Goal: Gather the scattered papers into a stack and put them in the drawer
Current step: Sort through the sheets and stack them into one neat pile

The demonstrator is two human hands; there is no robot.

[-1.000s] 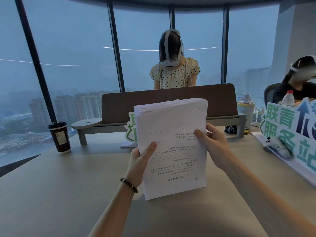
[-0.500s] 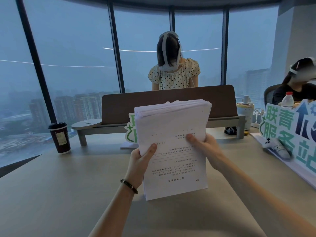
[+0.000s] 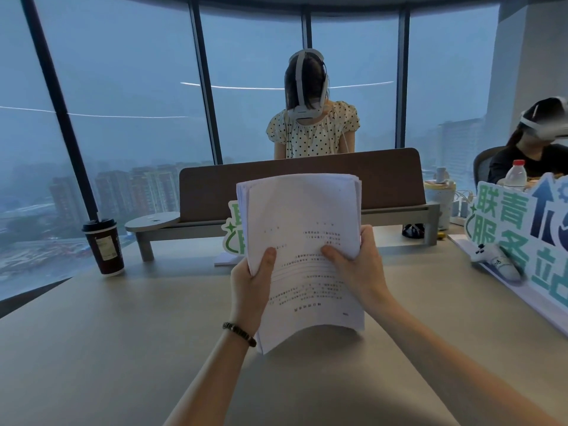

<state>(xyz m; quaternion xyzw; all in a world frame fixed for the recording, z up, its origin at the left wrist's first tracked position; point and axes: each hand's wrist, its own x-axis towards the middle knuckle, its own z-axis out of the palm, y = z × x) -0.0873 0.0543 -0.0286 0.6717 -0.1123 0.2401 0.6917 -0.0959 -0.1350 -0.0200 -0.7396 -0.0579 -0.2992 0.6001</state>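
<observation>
since the earlier look, our right hand [image 3: 358, 272] has slid inward along the paper stack [image 3: 302, 256], thumb now well onto the printed face, and the bottom edge of the stack has bowed upward off the desk [image 3: 123, 348].

both hands grip the stack. left hand [image 3: 250, 290] wraps the left edge, thumb on the front sheet, fingers behind. right hand wraps the right edge the same way. sheets stand nearly upright above the desk; the lower left corner looks to touch or hang just over it, we cannot tell which. top edges fan slightly, not yet flush.

step in hand, as we judge it: squaring the gathered sheets. gathering looks finished, since no loose sheets show on the desk.

next move calls for tapping the bottom edge flat on the desk to even it, then carrying the stack to the drawer. no drawer is in view, so we would have to turn or look down to find it.

nearby: coffee cup [image 3: 104, 247] at far left, well apart from the stack; green sign [image 3: 519, 229] along the right.
</observation>
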